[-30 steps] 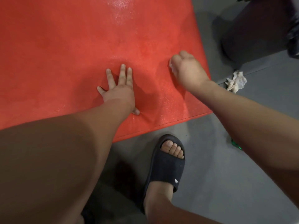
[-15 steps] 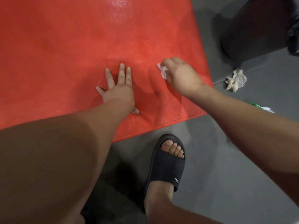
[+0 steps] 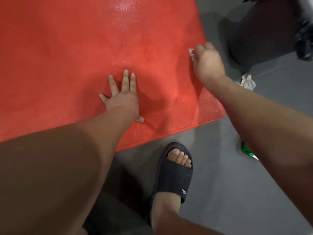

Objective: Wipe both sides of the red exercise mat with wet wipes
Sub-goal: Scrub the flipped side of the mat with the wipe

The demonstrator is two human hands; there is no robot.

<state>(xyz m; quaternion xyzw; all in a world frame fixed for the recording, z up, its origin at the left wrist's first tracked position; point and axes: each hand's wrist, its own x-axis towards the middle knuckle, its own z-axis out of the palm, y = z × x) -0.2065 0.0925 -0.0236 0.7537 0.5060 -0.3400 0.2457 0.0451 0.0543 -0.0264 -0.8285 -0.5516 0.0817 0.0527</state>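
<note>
On the grey floor (image 3: pixel 237 192) the flat red textured exercise mat (image 3: pixel 76 48) lies spread out, and the left hand (image 3: pixel 122 99) presses on it near its front edge, fingers straight and splayed. At the mat's right edge the right hand (image 3: pixel 207 65), well apart from the left, curls round a small white wet wipe (image 3: pixel 191 52) held against the surface. Just off that edge lies a crumpled white wipe (image 3: pixel 248 82); just off the front edge stands a black slide sandal (image 3: pixel 172 180).

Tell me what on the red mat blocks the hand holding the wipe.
Only the left hand, pressed flat on the red mat, lies left of the right hand and its wet wipe at the right edge. Nothing else visible.
</note>
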